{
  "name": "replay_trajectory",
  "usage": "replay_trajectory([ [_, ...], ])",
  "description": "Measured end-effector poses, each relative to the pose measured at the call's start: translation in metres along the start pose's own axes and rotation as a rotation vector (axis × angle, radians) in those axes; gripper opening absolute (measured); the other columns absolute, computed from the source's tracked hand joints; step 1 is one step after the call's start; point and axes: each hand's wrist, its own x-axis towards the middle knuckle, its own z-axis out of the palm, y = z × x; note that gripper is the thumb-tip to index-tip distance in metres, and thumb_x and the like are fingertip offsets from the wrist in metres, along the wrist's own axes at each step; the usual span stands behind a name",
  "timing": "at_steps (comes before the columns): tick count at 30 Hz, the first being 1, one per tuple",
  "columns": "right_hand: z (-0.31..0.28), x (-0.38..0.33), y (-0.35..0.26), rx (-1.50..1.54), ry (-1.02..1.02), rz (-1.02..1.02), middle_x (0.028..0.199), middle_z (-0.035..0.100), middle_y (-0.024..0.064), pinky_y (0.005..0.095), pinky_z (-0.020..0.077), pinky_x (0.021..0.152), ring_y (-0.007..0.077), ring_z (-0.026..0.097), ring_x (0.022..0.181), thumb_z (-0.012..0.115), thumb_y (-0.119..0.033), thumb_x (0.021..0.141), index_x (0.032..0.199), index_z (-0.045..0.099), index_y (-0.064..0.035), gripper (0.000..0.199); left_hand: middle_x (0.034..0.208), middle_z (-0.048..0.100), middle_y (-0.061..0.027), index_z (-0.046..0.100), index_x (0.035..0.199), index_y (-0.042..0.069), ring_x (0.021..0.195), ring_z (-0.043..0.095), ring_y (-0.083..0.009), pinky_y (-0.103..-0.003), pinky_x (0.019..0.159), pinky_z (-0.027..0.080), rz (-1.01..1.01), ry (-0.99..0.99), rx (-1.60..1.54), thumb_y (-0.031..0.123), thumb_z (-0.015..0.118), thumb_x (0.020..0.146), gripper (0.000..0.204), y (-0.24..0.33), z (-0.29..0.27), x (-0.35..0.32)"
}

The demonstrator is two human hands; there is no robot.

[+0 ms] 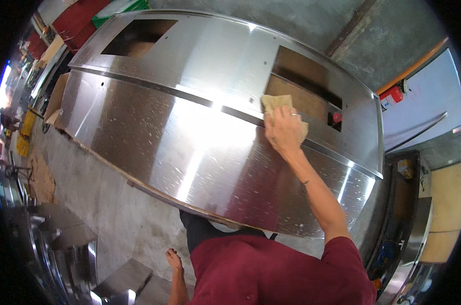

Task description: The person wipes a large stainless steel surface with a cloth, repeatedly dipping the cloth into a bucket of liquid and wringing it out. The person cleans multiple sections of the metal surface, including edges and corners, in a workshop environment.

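A large stainless steel panel (215, 53) lies before me, with two rectangular cut-outs in its far part. A long groove (185, 95) separates that part from the nearer steel surface (139, 127), which is speckled with pale droplets or marks. My right hand (285, 129) presses a yellowish cloth (276, 101) onto the steel, close to the groove and the near left corner of the right cut-out. Down at my left side hangs my left hand (174, 259), its fingers curled and away from the steel; I see nothing in it.
Against the right wall a red fire extinguisher (391, 96) hangs beside a white board (428, 96). Flat metal pieces (124, 282) lie on the floor at lower left. A green crate (134, 6) stands at the back left, and a dark shelf (401, 203) stands at right.
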Motion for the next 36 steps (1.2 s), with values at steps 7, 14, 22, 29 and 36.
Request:
replay_trajectory([
  [7,0.110,0.172,-0.289,0.237,-0.022,0.107,0.098,0.071,0.0166,0.0535,0.0551,0.076,0.0350,0.070,0.090,0.067,-0.017,0.087,0.091,0.071,-0.0046,0.013,0.106,0.065,-0.0070,0.059,0.125,0.008,0.087,0.060,-0.0173,-0.036,0.073,0.053,0.054,0.012,-0.163,0.048,0.048,0.114,0.043,0.123,-0.095,0.192],
  [14,0.140,0.303,-0.440,0.731,-0.187,0.194,0.112,0.069,0.0286,0.0538,0.0542,0.092,0.0441,0.069,0.104,0.054,-0.029,0.107,0.108,0.068,0.0044,0.036,0.107,0.066,-0.0056,0.063,0.127,0.003,0.093,0.062,-0.0165,-0.032,0.080,0.052,0.625,0.021,-0.127,0.042,0.047,0.118,0.043,0.436,-0.129,0.294],
  [22,0.001,0.181,-0.219,0.159,-0.019,0.638,0.103,0.069,0.0234,0.0547,0.0554,0.084,0.0450,0.069,0.096,0.050,-0.032,0.112,0.116,0.065,-0.0039,0.032,0.132,0.069,-0.0108,0.063,0.139,-0.001,0.122,0.065,-0.0216,-0.034,0.104,0.051,1.330,-0.280,-0.180,0.029,0.049,0.118,0.039,0.799,0.022,0.291],
  [29,0.005,0.096,-0.074,-0.021,-0.223,0.729,0.116,0.071,0.0328,0.0589,0.0532,0.092,0.0518,0.069,0.109,0.052,-0.039,0.109,0.122,0.060,-0.0003,0.041,0.123,0.068,-0.0177,0.066,0.129,0.001,0.115,0.064,-0.0345,-0.045,0.101,0.051,1.622,-0.036,0.367,0.028,0.056,0.113,0.033,0.894,0.110,0.298],
  [36,0.075,0.150,-0.123,0.076,-0.291,0.484,0.088,0.073,0.0298,0.0622,0.0561,0.072,0.0523,0.071,0.079,0.052,-0.033,0.108,0.124,0.055,-0.0003,0.037,0.118,0.069,-0.0156,0.067,0.127,0.002,0.111,0.062,-0.0351,-0.047,0.101,0.049,1.703,0.067,0.517,0.035,0.058,0.111,0.038,0.891,0.122,0.296],
])
